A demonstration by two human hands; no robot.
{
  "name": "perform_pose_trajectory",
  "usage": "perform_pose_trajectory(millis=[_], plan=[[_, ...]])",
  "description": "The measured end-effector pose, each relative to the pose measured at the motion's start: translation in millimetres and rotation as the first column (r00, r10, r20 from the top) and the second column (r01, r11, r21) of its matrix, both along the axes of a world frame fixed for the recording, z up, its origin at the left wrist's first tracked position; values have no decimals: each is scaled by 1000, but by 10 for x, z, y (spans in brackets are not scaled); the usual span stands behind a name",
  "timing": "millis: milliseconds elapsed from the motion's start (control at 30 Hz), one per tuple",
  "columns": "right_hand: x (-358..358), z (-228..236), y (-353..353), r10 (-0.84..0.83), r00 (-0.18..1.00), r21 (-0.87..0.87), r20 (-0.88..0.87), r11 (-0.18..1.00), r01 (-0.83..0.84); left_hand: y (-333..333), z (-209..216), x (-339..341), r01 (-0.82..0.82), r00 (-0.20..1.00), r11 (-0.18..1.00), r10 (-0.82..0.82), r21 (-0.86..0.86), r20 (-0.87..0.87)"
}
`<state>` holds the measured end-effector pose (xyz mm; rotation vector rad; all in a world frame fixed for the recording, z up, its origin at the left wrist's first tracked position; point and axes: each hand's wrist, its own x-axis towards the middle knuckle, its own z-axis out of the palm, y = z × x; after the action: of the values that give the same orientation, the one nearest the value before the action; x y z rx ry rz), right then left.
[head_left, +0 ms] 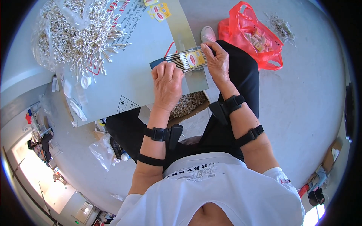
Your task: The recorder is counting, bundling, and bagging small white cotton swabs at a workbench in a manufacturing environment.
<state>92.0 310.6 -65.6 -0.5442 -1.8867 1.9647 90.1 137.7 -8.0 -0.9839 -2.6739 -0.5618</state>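
Observation:
A flat clear packet of cotton swabs (176, 59) with a yellow label (195, 59) lies at the table's right edge, between my hands. My right hand (218, 64) is closed on its right end, thumb on top. With fingers curled, my left hand (167, 84) grips the packet's left end; its fingertips are partly hidden. A dark blue flat piece (155, 63) shows just beyond the left hand. To the far left lies a big heap of loose cotton swabs (81, 34) in a clear plastic bag, some spilling onto the table (139, 79).
Yellow labels (160, 13) lie at the table's far edge. A red plastic bag (235, 26) holding small packets stands on the floor at right, by a scatter of loose swabs (281, 28). Below the table edge, a cardboard box (201, 107) holds more swabs. A white round lid (86, 81) sits near the heap.

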Motion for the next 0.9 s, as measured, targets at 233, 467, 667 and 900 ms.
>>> perform_pose_trajectory(millis=[233, 467, 667, 900], plan=[[3, 13, 17, -20, 1000, 36, 15, 999, 19, 89, -4, -52, 64, 998, 998, -64, 7, 21], [4, 62, -23, -49, 999, 11, 20, 999, 48, 184, -160, -123, -291, 924, 759, 66, 583, 376], [-10, 11, 26, -158, 987, -41, -27, 987, 157, 331, -136, -123, -334, 889, 718, 25, 611, 457], [7, 41, 20, -47, 992, -457, 114, 884, 95, 335, -155, -128, -345, 889, 715, 40, 608, 457]])
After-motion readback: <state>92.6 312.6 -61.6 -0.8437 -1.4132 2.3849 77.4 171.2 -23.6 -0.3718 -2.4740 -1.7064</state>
